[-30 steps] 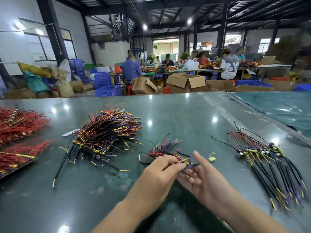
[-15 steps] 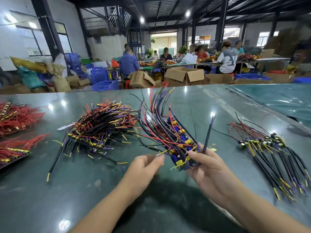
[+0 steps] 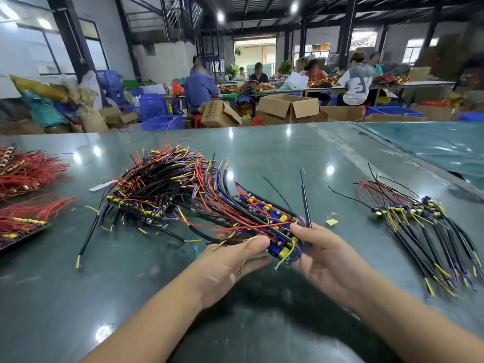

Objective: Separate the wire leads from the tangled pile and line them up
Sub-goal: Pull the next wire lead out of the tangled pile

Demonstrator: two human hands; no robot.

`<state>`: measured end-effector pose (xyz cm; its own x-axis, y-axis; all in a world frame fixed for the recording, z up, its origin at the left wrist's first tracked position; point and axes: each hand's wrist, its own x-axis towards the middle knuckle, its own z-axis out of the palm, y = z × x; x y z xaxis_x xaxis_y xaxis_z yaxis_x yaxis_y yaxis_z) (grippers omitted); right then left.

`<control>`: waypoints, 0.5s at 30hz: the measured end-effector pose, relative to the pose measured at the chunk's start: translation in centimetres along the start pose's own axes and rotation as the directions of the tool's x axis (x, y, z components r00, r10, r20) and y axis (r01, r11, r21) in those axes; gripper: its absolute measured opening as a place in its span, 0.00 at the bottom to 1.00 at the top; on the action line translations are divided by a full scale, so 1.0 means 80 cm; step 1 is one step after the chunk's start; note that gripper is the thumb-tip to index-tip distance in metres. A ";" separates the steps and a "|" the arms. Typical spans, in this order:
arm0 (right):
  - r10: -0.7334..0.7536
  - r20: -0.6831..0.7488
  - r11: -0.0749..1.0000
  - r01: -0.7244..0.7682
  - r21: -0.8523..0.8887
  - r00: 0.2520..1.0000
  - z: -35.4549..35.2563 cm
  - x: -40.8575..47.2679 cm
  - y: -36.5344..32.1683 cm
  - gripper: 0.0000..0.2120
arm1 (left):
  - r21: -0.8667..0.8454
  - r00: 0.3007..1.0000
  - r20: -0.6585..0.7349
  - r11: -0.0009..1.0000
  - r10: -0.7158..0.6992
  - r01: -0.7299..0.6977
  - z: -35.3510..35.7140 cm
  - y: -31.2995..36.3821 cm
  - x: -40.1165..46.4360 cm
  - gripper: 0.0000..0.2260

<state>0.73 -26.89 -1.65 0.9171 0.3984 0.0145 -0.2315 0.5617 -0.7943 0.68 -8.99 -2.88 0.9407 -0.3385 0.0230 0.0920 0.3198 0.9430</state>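
Observation:
A small bundle of wire leads [image 3: 264, 218] with blue and yellow components is held above the table between both hands. My right hand [image 3: 327, 260] grips its component end, thumb on top, with one black lead sticking up. My left hand [image 3: 230, 260] pinches the bundle from the left with thumb and fingers. The bundle's wires fan up and left, over the big tangled pile [image 3: 157, 187] on the green table [image 3: 288, 153]. Lined-up leads [image 3: 424, 231] lie in a row at the right.
Red wire bundles [image 3: 26, 174] and a second red bundle [image 3: 23, 221] lie at the left edge. A yellow scrap [image 3: 331, 222] sits near my right hand. Cardboard boxes, blue crates and seated workers fill the space beyond the table's far edge.
The small bundle was lifted off the table by my right hand and has tilted leftward. My left hand has closed in and now pinches it.

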 end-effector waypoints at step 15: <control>-0.045 -0.176 0.998 0.035 -0.056 0.983 -0.004 0.012 0.007 0.14 | -0.143 0.970 -0.219 0.980 0.107 -0.140 0.012 -0.011 0.006 0.13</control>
<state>1.55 -26.44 -2.32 0.9694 0.2387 -0.0572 -0.1802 0.5337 -0.8263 0.73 -10.28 -3.40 0.9936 -0.1008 0.0502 0.0053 0.4874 0.8731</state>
